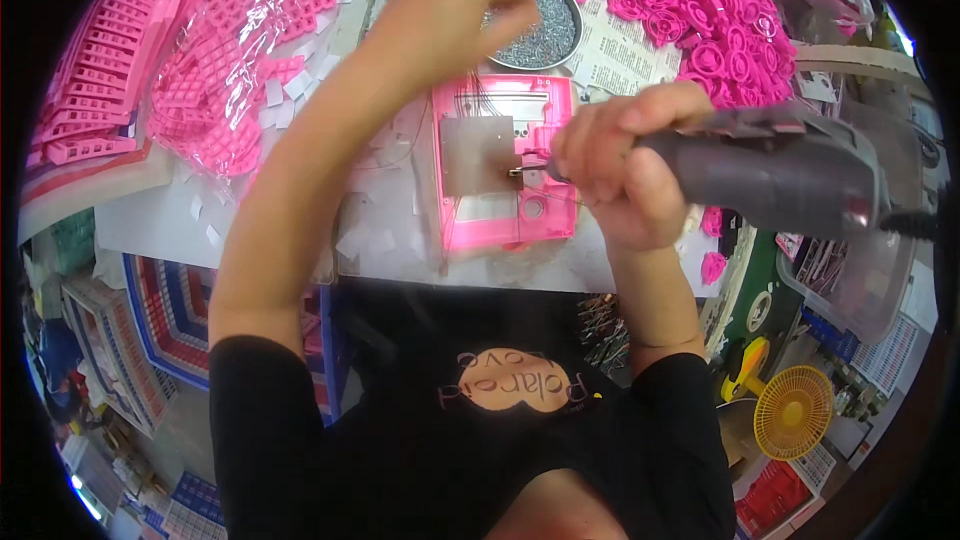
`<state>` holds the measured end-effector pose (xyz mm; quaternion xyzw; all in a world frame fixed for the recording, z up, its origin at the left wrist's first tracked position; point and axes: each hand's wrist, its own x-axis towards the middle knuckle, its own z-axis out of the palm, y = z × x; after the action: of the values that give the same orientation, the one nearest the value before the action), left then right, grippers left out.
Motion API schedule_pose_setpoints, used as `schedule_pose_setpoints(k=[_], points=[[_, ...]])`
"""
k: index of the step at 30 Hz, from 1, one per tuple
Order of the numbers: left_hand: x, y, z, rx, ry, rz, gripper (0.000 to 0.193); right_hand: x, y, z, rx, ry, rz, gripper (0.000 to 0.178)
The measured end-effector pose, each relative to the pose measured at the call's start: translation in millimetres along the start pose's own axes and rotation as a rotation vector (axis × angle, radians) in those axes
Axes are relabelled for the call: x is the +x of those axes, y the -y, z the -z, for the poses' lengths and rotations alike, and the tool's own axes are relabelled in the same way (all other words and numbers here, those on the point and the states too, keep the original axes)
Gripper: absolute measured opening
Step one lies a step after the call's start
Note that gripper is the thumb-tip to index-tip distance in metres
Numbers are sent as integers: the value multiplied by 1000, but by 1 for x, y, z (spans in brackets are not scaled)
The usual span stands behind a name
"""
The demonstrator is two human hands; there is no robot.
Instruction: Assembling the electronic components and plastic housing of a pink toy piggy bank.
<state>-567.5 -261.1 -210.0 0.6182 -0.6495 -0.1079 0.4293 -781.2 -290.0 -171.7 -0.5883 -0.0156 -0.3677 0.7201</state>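
My right hand (635,155) is wrapped round a dark grey electric screwdriver (775,178), held nearly level with its bit pointing left. The bit's tip is at the right edge of a grey-brown metal plate (475,150), by a small bright metal part. That plate lies inside a pink plastic housing (505,233) flat on the table, with thin wires at its upper end. Above the housing, my left hand (455,20) is over the left edge of a round metal bowl (565,25) of small silvery screws. Motion blurs its fingers, so what they hold does not show.
A clear bag of pink grid-shaped parts (215,70) lies left, beside stacked pink pieces (95,50). Pink ring-shaped parts (715,35) are heaped at the far right by a printed paper sheet (620,50). A yellow fan (793,413) stands at lower right.
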Motion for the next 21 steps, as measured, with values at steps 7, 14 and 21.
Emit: schedule_pose_setpoints(k=[7,14,21], points=[[34,23,-47,763,285,98,15,-15,-28,-13,-98,54,-101,27],[32,32,-52,811,248,61,16,-19,-33,-19,-150,103,-138,27],[34,37,-47,744,207,34,17,-17,-25,-25,-361,262,-243,21]])
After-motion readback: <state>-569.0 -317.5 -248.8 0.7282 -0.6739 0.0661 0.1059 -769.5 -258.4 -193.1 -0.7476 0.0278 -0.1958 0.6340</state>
